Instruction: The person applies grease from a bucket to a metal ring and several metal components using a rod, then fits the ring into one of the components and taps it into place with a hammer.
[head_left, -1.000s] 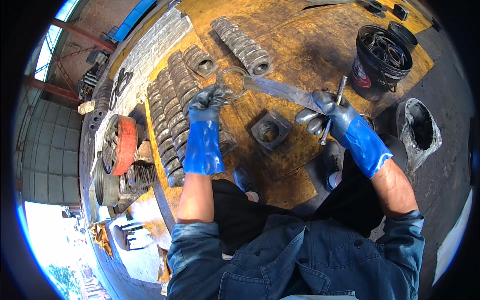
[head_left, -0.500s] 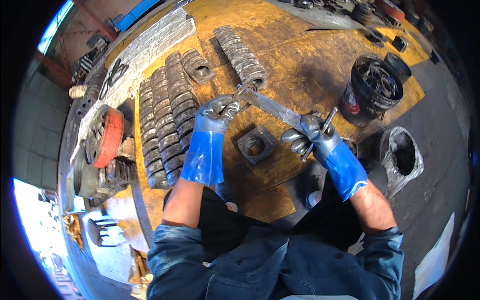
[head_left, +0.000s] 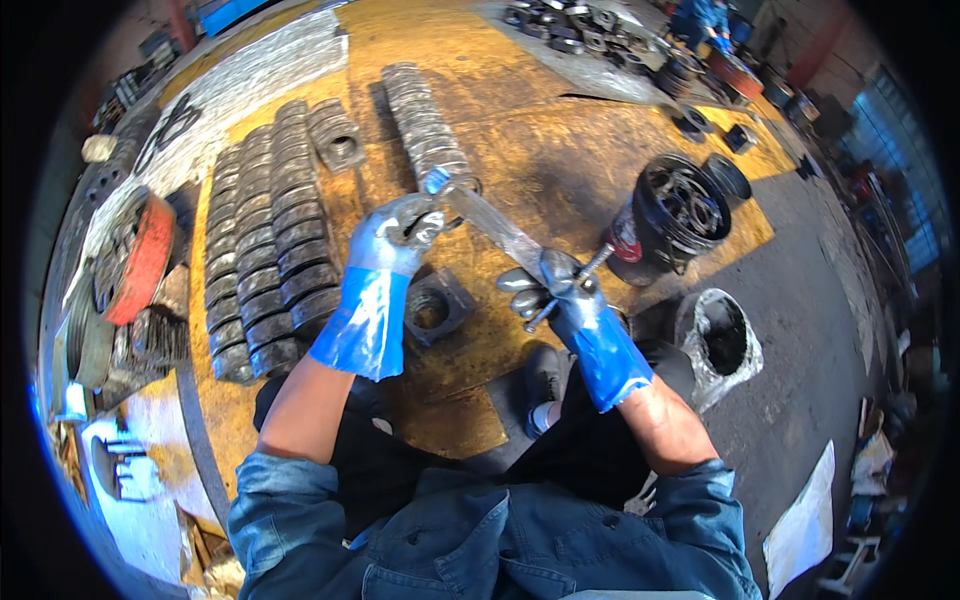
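Note:
My left hand (head_left: 398, 232), in a grey-palmed glove with a blue cuff, is closed near the far end of a flat grey metal bar (head_left: 502, 225). A dark metal ring (head_left: 455, 192) is partly visible at its fingertips, mostly hidden by the glove. The bar slants down to my right hand (head_left: 562, 285), gloved alike and closed around its near end. A thin metal rod (head_left: 597, 262) also passes through my right hand, crossing the bar. Below the hands, a square metal block with a round hole (head_left: 437, 308) lies on the stained yellow floor sheet.
Rows of ribbed dark metal parts (head_left: 255, 240) lie at left, with another row (head_left: 422, 125) ahead. A red-rimmed wheel (head_left: 140, 258) stands far left. On the right are a black bucket of rings (head_left: 650, 245) and a plastic-lined container (head_left: 738, 372). A person (head_left: 703, 22) is at back right.
The view has turned right, shifting the scene leftward. My left hand has moved slightly right over the floor. The ring, plainer before at the bar's tip, is now mostly covered.

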